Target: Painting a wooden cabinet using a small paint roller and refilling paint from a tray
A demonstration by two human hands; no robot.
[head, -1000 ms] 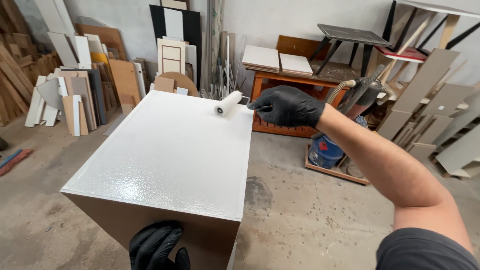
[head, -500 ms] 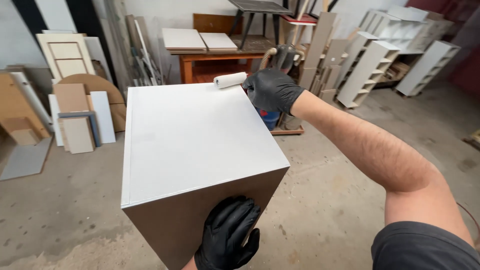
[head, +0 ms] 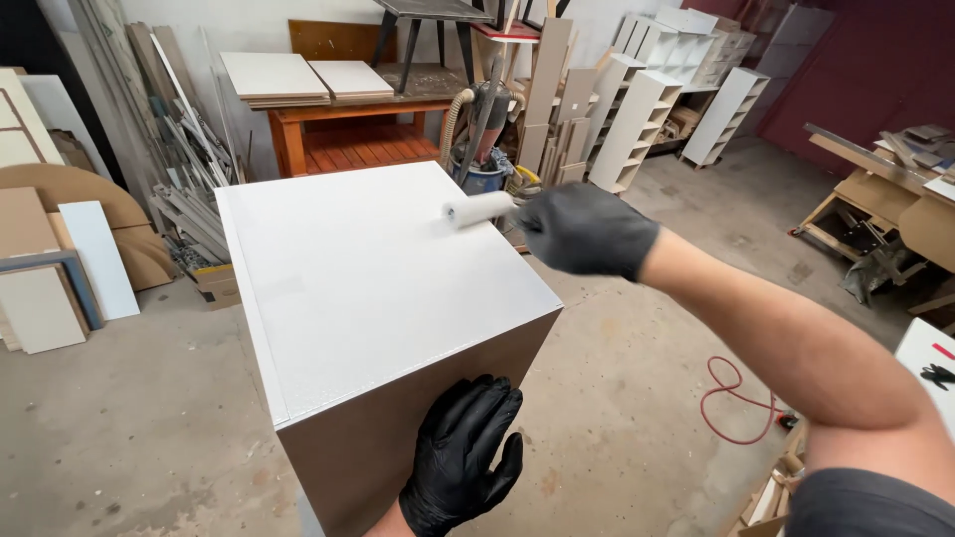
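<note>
The paint roller [head: 480, 209] is a short white cylinder, its sleeve coated the same white as the surface beneath it. It lies on the top face of a tall box-shaped cabinet [head: 368, 268], near that face's far right edge. The cabinet's top is freshly white with a faint stippled sheen, while the side facing the camera is bare brown board.

The right hand [head: 587, 231], in a black glove, is closed around the roller's handle just beyond the cabinet's right edge. The bare forearm runs from the lower right of the view up and leftward, the elbow bent, the wrist almost level with the cabinet top. The left hand [head: 463, 452], also in a black glove, is pressed flat against the brown front side of the cabinet, fingers spread and pointing upward, holding nothing.

The roller's long axis runs roughly left to right across the view, tilted a little so the free end sits slightly lower and to the left; the handle end points toward the right hand.

The cabinet stands on a concrete floor [head: 149, 428]. Behind it is a wooden counter [head: 348, 119] carrying pale boards, with white shelf units [head: 637, 124] leaning to the right, and a red cable [head: 731, 398] lies coiled on the floor.
</note>
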